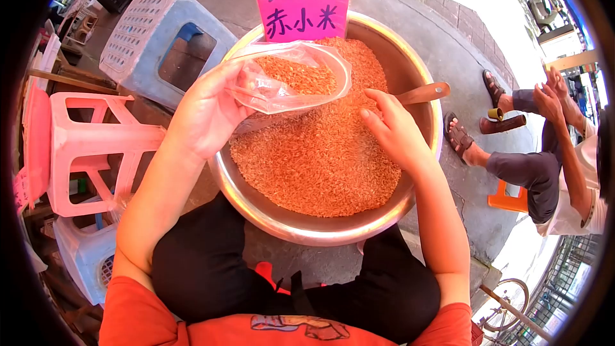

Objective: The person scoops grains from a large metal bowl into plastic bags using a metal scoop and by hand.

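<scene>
My left hand [218, 106] grips the left side of a clear plastic bag [282, 104], its mouth held wide and reddish rice grains inside. Below the bag, a large metal basin [320, 237] holds a heap of the same reddish rice [314, 166]. My right hand [400, 131] hovers over the right part of the heap with thumb and fingers apart, holding nothing I can see. Just beyond it, a wooden-looking handle [426, 93] sticks out across the basin's right rim; its other end is hidden behind my fingers.
A pink handwritten sign [304, 0] stands at the basin's far edge. Blue [154, 45] and pink [96, 147] plastic stools are stacked or set on the left. At right sits another person [557, 166] in sandals, near an orange stool [508, 198].
</scene>
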Action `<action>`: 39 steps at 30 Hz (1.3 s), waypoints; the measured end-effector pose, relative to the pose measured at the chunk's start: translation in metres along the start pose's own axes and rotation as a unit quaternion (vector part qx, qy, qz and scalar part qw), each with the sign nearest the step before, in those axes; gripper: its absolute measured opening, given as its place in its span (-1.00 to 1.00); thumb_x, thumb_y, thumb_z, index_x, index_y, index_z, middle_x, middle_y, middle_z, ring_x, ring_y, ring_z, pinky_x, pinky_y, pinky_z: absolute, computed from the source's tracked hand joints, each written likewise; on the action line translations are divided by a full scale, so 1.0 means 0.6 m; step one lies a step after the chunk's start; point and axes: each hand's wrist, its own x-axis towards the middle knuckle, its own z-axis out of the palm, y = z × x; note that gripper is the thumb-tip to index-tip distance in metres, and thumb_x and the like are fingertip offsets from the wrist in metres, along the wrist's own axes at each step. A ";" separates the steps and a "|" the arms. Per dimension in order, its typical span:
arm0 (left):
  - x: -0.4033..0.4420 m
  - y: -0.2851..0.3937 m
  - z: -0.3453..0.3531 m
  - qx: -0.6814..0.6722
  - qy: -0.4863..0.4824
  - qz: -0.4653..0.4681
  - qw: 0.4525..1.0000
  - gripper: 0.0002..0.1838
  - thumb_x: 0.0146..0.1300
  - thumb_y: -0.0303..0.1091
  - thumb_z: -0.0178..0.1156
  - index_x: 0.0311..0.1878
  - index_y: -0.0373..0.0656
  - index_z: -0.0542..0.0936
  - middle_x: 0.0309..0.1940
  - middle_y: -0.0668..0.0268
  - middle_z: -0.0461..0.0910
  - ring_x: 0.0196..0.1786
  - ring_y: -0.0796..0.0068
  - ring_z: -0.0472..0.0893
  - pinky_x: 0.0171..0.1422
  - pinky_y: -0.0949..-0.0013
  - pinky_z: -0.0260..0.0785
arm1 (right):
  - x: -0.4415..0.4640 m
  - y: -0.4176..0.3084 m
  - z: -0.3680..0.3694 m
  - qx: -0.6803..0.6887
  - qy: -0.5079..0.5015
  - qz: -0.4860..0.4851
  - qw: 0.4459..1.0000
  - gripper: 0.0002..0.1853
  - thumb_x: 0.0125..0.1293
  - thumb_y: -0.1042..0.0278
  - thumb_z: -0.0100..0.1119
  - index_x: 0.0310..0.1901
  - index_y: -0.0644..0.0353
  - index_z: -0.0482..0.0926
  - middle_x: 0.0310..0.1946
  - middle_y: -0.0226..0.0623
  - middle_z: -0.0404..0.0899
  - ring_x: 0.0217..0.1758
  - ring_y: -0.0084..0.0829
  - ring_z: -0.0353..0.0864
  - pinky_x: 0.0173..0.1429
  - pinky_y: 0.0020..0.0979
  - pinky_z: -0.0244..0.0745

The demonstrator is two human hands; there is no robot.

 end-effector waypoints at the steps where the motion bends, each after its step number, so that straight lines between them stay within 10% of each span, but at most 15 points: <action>1: 0.000 0.000 -0.006 -0.002 -0.023 -0.003 1.000 -0.80 0.31 -0.30 0.07 -0.09 -0.19 0.52 -0.25 0.36 0.59 -0.12 0.50 0.57 0.03 0.30 0.41 | 0.008 0.022 0.012 -0.059 0.016 -0.013 0.998 -0.51 0.32 0.17 0.04 0.17 0.31 0.31 0.08 0.17 0.38 0.14 0.01 0.40 0.24 -0.17 0.29; 5: 0.000 -0.001 -0.002 0.015 -0.038 -0.001 0.999 -0.79 0.32 -0.28 0.07 -0.10 -0.18 0.53 -0.27 0.37 0.59 -0.14 0.51 0.58 0.02 0.31 0.42 | 0.016 0.023 0.074 -0.117 -0.030 0.048 0.992 -0.37 0.34 -0.03 -0.07 0.25 0.32 0.22 0.04 0.26 0.35 0.18 0.20 0.27 0.28 -0.01 0.18; 12: -0.001 0.000 -0.003 0.023 -0.016 -0.003 1.000 -0.79 0.34 -0.27 0.05 -0.12 -0.18 0.55 -0.30 0.37 0.59 -0.16 0.48 0.59 -0.01 0.32 0.43 | -0.027 -0.044 -0.029 0.357 -0.130 0.123 0.917 -0.58 0.43 0.16 -0.09 0.17 0.26 0.40 0.09 -0.24 0.48 0.21 -0.43 0.36 0.24 -0.40 0.23; 19: -0.002 0.000 -0.004 0.019 -0.021 0.003 1.000 -0.79 0.33 -0.28 0.07 -0.12 -0.19 0.55 -0.35 0.39 0.59 -0.22 0.47 0.60 -0.04 0.32 0.44 | -0.044 0.020 0.015 -0.150 -0.057 0.078 0.984 -0.66 0.29 0.23 0.02 -0.05 0.35 0.44 -0.08 0.10 0.47 -0.02 0.09 0.49 0.03 -0.10 0.41; 29: -0.002 -0.001 0.000 0.024 0.002 -0.003 1.000 -0.81 0.33 -0.28 0.08 -0.12 -0.16 0.56 -0.32 0.41 0.59 -0.21 0.53 0.59 -0.04 0.33 0.44 | -0.039 -0.073 0.016 0.231 -0.124 -0.012 0.965 -0.51 0.33 0.30 0.08 0.21 0.34 0.26 0.05 -0.11 0.43 0.08 -0.43 0.44 0.12 -0.39 0.39; 33: 0.000 0.001 -0.009 0.032 -0.028 -0.006 0.999 -0.80 0.33 -0.27 0.07 -0.12 -0.17 0.55 -0.30 0.40 0.59 -0.19 0.54 0.58 -0.02 0.33 0.43 | -0.034 -0.026 -0.028 -0.149 -0.056 0.008 0.987 -0.61 0.29 0.20 0.06 0.00 0.34 0.37 -0.08 0.10 0.47 -0.12 -0.01 0.56 -0.04 -0.11 0.47; 39: -0.004 0.001 0.000 0.040 0.008 0.004 0.999 -0.76 0.35 -0.27 0.03 -0.02 -0.19 0.49 -0.37 0.39 0.54 -0.24 0.55 0.54 -0.06 0.37 0.43 | -0.049 0.017 0.010 -0.267 -0.154 0.088 0.947 -0.66 0.25 0.14 0.09 -0.16 0.28 0.39 -0.26 0.06 0.54 -0.14 0.03 0.54 -0.05 -0.07 0.44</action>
